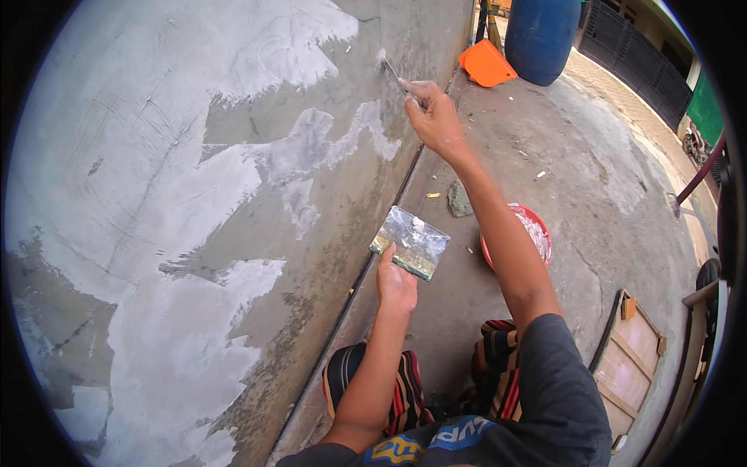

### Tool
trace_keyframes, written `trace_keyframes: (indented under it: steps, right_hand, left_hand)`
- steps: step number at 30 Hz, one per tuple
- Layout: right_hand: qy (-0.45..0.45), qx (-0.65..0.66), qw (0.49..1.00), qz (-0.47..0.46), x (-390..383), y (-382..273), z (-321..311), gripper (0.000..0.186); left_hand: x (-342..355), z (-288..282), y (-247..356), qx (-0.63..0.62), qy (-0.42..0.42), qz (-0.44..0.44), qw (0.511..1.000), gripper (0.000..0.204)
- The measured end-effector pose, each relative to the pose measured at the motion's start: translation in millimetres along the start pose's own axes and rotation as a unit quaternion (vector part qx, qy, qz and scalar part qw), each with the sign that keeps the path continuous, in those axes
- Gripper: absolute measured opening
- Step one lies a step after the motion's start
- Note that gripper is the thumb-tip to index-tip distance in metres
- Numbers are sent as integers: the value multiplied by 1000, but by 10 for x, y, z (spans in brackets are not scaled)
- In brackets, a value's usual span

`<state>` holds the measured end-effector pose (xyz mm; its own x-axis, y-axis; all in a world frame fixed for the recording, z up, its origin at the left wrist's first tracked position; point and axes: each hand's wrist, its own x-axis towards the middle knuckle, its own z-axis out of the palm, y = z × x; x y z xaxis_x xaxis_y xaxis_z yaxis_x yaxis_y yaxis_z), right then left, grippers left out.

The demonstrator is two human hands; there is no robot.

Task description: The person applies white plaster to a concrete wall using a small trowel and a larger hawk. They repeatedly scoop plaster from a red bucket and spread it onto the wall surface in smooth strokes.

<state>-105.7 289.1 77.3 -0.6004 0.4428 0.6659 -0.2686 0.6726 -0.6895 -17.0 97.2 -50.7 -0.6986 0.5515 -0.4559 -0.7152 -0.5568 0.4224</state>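
Observation:
My right hand [433,114] is closed round the handle of a thin putty knife [392,69], reaching up and forward to the wall. The knife's tip meets the grey wall [311,183] at a small white dab of filler [380,54]. Lower down, my left hand [396,283] grips a flat rectangular board [410,243] from below, thumb on its near edge. White putty lies in a small lump [419,224] on the board's upper side. Smeared white patches [187,171] cover much of the wall on the left.
Beside my right forearm stands a red bucket [545,233] with white paste inside. A rough stone [459,199] lies near the wall's foot. Farther off are an orange dustpan [488,62] and a blue barrel [542,39]. A framed panel [627,364] lies at the right.

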Motion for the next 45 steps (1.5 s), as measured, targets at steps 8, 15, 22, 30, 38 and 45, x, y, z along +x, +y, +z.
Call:
trace_keyframes:
  steps: [8,15,22,30,38,45]
  right_hand:
    - [-31,6,1000,0,-367,-267,269,36]
    - [13,39,999,6,183,66,-63,37]
    - [-89,-45,995,-23,-111,-218,-14,34]
    - [-3,12,997,80,46,7,39,37]
    - [-32,0,997,71,-131,-376,128,38]
    - [-62,5,983,171,179,-309,-137,40]
  left_hand:
    - [2,-32,46,-9,12,-4,1000,45]
    - [29,-47,2,-6,-12,-20,1000,45]
    - [30,-81,39,-16,2,-17,1000,44]
    - [8,11,11,-3,11,-6,1000,44]
    - [21,-50,45,-8,7,-6,1000,43]
    - [35,-57,-1,-6,-4,-12,1000,43]
